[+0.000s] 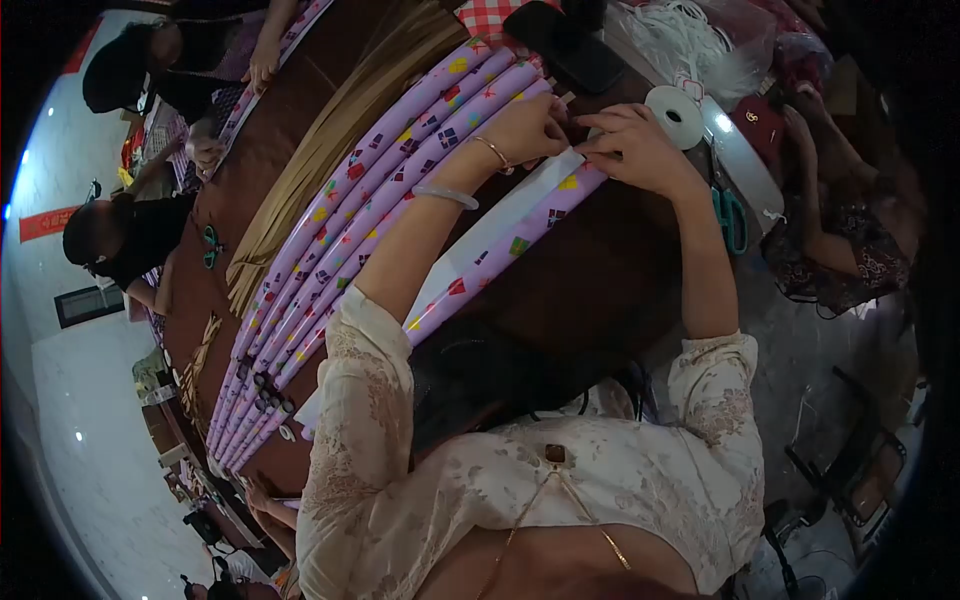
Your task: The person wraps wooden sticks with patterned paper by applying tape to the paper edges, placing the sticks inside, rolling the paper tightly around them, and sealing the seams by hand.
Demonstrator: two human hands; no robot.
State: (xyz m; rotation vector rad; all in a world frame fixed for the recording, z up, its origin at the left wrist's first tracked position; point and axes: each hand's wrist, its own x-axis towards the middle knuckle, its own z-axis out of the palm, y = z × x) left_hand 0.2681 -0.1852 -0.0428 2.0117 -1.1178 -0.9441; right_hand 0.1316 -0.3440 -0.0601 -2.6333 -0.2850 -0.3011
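Note:
A partly unrolled sheet of purple patterned wrapping paper (520,245), its white underside showing along one edge, lies slantwise in front of me. My left hand (528,130) is above its far end, thumb and fingers pinched together; whatever is between them is too small to make out. Beside it, my right hand (635,150) has its fingers bent together at the corner of the same paper, with the thumb side touching the end. Several finished-looking rolls of the same paper (400,150) lie side by side left of my left forearm.
Long brown paper strips (330,130) lie beyond the rolls. A white tape roll (675,117) and teal-handled scissors (730,215) are right of my right hand. Another pair of scissors (210,247) lies at the left. Other people work around the table, including a person (845,200) at the right.

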